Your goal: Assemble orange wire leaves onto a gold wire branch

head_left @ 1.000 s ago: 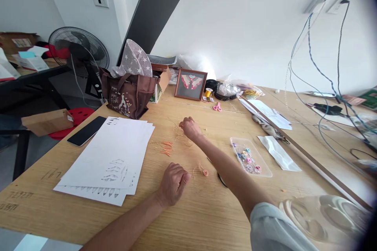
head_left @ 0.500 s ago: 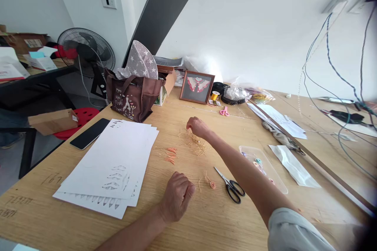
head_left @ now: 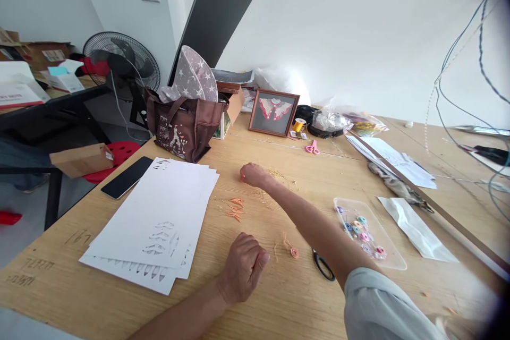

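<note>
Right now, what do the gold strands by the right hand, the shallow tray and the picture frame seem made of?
Gold strands: perhaps metallic wire or thread; thin, tangled, shiny.
Shallow tray: likely clear plastic; smooth, see-through, tabletop colour showing.
Picture frame: wood or wood-look; brown, finish unclear.

Craft workroom: bobbins, pink scissors, drawings

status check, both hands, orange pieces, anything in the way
Left hand curled in a fist. Right hand by the gold strands, grip unclear. Orange pieces lying right of the paper sheets. Right forearm partly hiding the scissors.
</note>
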A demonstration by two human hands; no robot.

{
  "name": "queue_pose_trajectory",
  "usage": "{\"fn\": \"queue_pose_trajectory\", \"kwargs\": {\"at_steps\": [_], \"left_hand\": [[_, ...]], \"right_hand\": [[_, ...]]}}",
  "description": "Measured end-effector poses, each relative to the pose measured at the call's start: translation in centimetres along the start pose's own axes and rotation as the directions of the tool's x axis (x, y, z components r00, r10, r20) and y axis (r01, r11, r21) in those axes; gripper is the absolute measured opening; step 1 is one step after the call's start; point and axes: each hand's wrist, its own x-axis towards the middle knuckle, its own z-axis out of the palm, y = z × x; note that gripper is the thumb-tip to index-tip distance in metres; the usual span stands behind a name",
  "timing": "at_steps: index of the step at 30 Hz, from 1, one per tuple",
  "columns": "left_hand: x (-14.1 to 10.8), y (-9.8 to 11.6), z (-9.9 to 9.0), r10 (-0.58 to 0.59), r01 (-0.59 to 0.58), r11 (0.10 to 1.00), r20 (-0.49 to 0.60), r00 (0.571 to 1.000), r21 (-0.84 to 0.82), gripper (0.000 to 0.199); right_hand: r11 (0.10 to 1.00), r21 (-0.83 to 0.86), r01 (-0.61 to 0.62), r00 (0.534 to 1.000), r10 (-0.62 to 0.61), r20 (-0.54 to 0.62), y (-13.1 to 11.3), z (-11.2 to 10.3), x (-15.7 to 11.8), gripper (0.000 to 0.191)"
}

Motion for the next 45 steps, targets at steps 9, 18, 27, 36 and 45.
{"fn": "queue_pose_trajectory", "kwargs": {"at_steps": [9,18,27,36,45], "left_hand": [[0.0,0.0,0.0,0.030,-0.030,1.000,-0.018,0.999,0.002,0.044],[-0.1,-0.1,0.2,0.034,-0.033,0.999,-0.039,0.999,0.022,0.046],[0.0,-0.3,0.4,0.022,-0.020,0.999,-0.058,0.998,0.034,0.048],[-0.1,-0.4,0.3,0.014,-0.012,1.000,-0.062,0.998,0.019,0.047],[0.0,-0.2,0.1,0.000,0.001,1.000,-0.065,0.998,0.008,0.048]], "right_hand": [[0.998,0.014,-0.064,0.998,0.064,-0.028,2.6,-0.9,-1.5,0.023],[0.990,0.028,-0.137,0.990,0.138,-0.026,3.1,0.5,-6.3,0.018],[0.987,0.070,-0.144,0.978,0.153,-0.144,4.1,1.0,-8.5,0.020],[0.904,0.164,-0.396,0.897,0.418,-0.141,7.4,1.6,-9.0,0.024],[0.879,0.280,-0.385,0.899,0.426,-0.104,6.6,1.7,-8.3,0.028]]}}
